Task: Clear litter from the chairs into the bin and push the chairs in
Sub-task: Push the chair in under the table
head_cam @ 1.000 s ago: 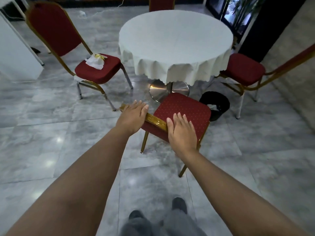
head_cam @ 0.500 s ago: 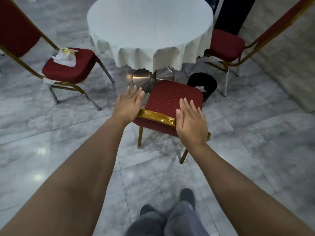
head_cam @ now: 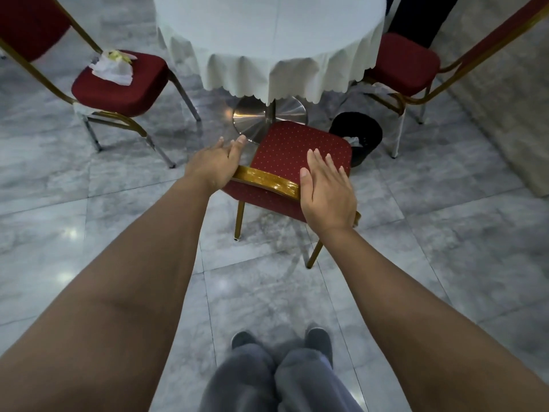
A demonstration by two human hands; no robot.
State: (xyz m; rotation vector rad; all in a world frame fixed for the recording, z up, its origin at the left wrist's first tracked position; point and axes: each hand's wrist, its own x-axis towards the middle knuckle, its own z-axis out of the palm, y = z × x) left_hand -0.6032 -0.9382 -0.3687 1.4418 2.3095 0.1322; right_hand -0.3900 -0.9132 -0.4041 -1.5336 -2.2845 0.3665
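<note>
A red chair (head_cam: 300, 147) with a gold frame stands in front of me, its seat facing the round table (head_cam: 267, 34). My left hand (head_cam: 215, 165) rests flat on the left end of the gold top rail, fingers straight. My right hand (head_cam: 326, 185) lies flat on the right end of the rail, fingers extended over the seat. A second red chair (head_cam: 124, 87) at the left carries crumpled white and yellow litter (head_cam: 114, 66). A black bin (head_cam: 361, 136) with some white litter inside sits on the floor right of the near chair.
A third red chair (head_cam: 404, 63) stands at the right, its seat partly under the white tablecloth. The table's metal base (head_cam: 267, 114) lies just beyond the near chair. Grey marble floor surrounds everything. My legs and shoes show at the bottom.
I have stepped forward and the near chair has slid closer to the table base. Both hands stay flat on the top rail.
</note>
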